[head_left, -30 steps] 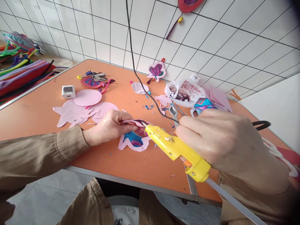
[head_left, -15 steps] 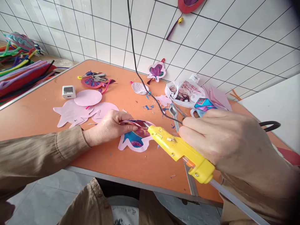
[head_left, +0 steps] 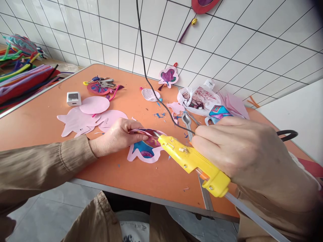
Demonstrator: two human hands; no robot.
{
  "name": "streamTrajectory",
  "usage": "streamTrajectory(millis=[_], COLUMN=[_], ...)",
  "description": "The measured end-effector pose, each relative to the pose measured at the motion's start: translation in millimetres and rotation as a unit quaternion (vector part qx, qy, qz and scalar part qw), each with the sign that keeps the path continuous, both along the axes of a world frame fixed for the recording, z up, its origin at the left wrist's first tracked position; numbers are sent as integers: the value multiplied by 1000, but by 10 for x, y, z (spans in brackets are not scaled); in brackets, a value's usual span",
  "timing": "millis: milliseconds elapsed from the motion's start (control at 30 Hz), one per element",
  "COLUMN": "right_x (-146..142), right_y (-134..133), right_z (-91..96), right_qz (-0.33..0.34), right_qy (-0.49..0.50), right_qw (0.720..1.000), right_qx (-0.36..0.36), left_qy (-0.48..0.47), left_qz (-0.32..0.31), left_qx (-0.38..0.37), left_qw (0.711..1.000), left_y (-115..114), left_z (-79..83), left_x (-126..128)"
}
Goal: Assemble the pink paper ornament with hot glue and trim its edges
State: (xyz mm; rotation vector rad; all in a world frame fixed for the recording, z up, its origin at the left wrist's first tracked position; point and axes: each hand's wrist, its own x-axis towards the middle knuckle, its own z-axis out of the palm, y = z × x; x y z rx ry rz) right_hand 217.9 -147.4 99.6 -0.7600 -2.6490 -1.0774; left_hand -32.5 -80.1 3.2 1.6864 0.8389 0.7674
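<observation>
My left hand (head_left: 121, 136) pinches the raised upper edge of a pink-bordered fabric cutout (head_left: 145, 153) with blue, red and purple patterns. The cutout rests on the orange table (head_left: 161, 181). Wrapped around the handle of a yellow hot glue gun (head_left: 194, 163) is my right hand (head_left: 239, 148). The gun's metal nozzle points left, at the fold beneath the lifted edge. Whether the tip touches the fabric I cannot tell. A clear glue stick (head_left: 254, 215) sticks out of the gun's back end, and a black cord (head_left: 143, 50) runs up from it.
Pink cutouts (head_left: 75, 121), a white charger (head_left: 74, 98) and keys (head_left: 107, 83) lie left. Behind are finished ornaments (head_left: 168, 75), scissors (head_left: 187, 121), a plastic bag (head_left: 199, 99) and blue fabric scraps (head_left: 159, 115). Pipe cleaners (head_left: 27, 79) lie far left; a tiled wall (head_left: 108, 37) stands behind.
The glue gun and my right hand have shifted very slightly left. My left hand keeps its hold on the cutout's edge.
</observation>
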Motion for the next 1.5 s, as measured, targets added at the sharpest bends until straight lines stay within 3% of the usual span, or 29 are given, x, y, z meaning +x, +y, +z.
streamTrajectory(millis=[367, 700, 1033, 1300, 1500], right_x=[45, 34, 8, 40, -11], right_y=[-7, 6, 34, -2, -24], right_z=[3, 10, -19, -26, 7], right_qz=[3, 0, 9, -8, -24], right_qy=[-8, -9, -10, 7, -19], right_qw=[1000, 1000, 1000, 999, 999], right_qx=[-3, -1, 2, -34, -26], left_qy=[10, 3, -10, -2, 9], left_qz=[-10, -16, -20, -3, 38], left_qx=[29, -32, -12, -9, 33], left_qw=[999, 999, 1000, 1000, 999], left_y=[5, -18, -6, -17, -29], left_z=[2, 20, 37, 30, 47], left_x=[-3, 4, 19, 11, 20])
